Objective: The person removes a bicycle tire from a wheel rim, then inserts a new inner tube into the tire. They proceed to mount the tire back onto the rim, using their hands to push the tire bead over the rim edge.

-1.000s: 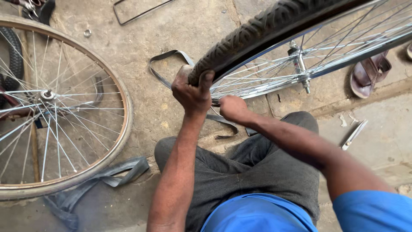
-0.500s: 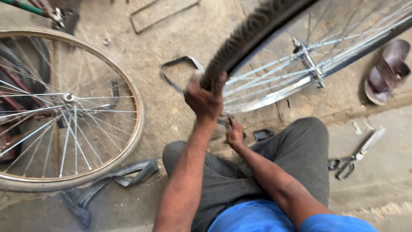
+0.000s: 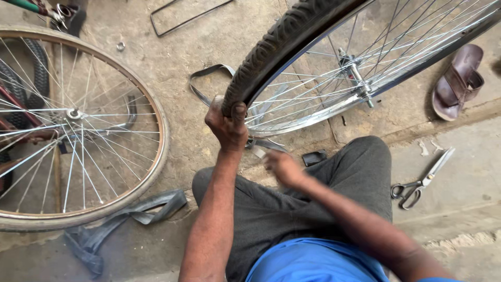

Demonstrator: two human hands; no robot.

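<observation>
Tyre (image 3: 276,44) gripped by left hand (image 3: 227,125) on wheel (image 3: 365,68).

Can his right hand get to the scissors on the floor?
Probably yes. The right hand hovers low by the knee, seemingly holding nothing, and the scissors lie on bare concrete on that same side, with only the trouser leg between.

Rough, stained concrete floor (image 3: 209,42) fills the view, lit by flat daylight. A low step edge (image 3: 443,128) crosses at the right, with a paler slab (image 3: 469,188) below it. A crack with crumbled grit (image 3: 459,241) runs along the lower right corner.
</observation>
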